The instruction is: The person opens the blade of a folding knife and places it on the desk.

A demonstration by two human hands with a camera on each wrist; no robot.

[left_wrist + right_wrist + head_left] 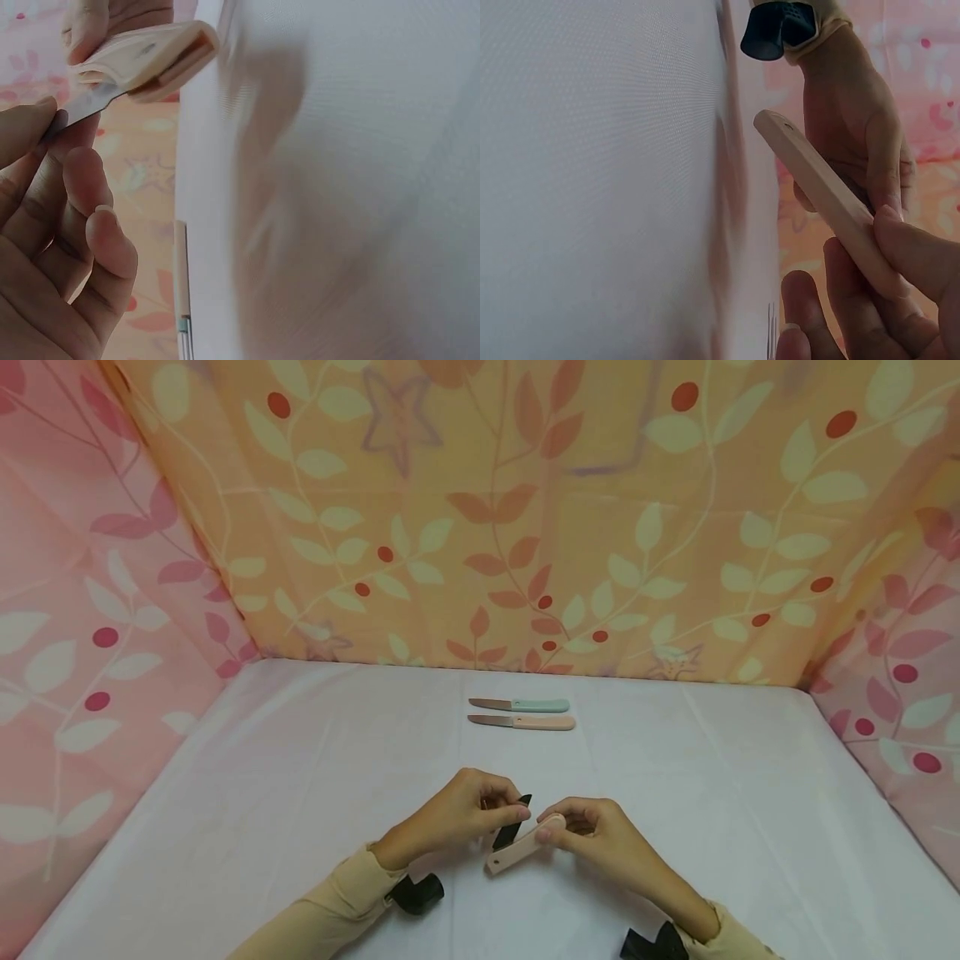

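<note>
White-clothed table [300, 793] inside floral fabric walls: left hand [457, 817] is pinching the folding knife's blade [512, 827], right hand [600, 835] is gripping its pink handle [517, 853], near centre, apparently for leverage; two paring knives [521, 714] are lying parallel at the far side

We see open white surface [300, 793] on both sides of the hands. Ahead, two knives [521, 713] lie side by side, and fabric walls [480, 527] close in three sides.

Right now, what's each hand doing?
Left hand: pinching the dark blade of the pale pink folding knife.
Right hand: gripping its pale pink handle.
</note>
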